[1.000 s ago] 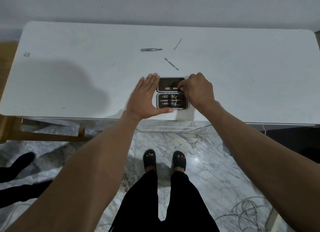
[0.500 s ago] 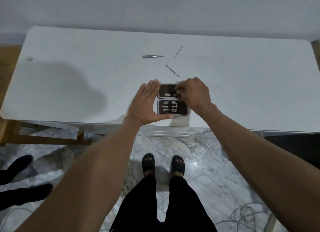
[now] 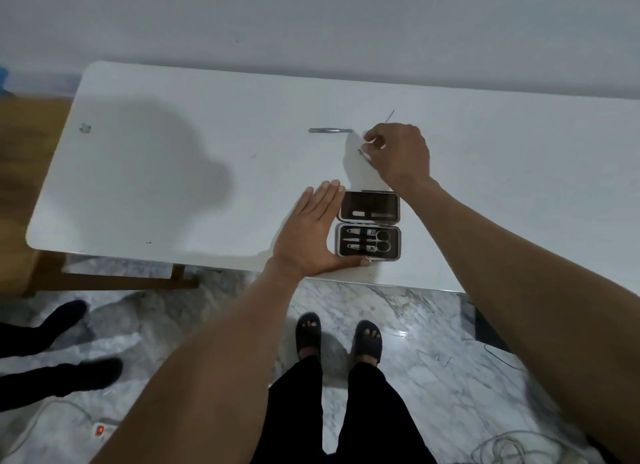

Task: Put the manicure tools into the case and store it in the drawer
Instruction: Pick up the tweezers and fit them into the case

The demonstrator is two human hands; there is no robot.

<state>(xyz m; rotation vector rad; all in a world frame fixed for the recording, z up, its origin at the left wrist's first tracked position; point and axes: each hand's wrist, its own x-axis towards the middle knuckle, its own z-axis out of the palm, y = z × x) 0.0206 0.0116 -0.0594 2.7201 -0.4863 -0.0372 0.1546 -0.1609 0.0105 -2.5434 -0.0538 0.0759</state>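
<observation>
Head view shows the case (image 3: 368, 226) lying open near the table's (image 3: 173, 186) front edge, its nearer half holding clippers and scissors, its far half a file-like piece. Beside it the left hand (image 3: 311, 231) lies flat, fingers spread and holding nothing, palm edge and thumb against the case's left side and near corner — a brace, by the look of it. Beyond the case, the right hand (image 3: 398, 151) has its thumb and forefinger pinched over the thin pusher tool (image 3: 362, 152) on the tabletop; whether the tool is actually gripped or only touched I cannot tell. Just left of that pinch lie the tweezers (image 3: 330, 130), and just beyond the knuckles a fine needle-like pick (image 3: 390, 116), both loose.

The risk, as I judge it: a slim metal tool flat on a smooth top gives little to catch, so the pinch may slip and skid it — perhaps into the tweezers. No drawer is visible.
</observation>
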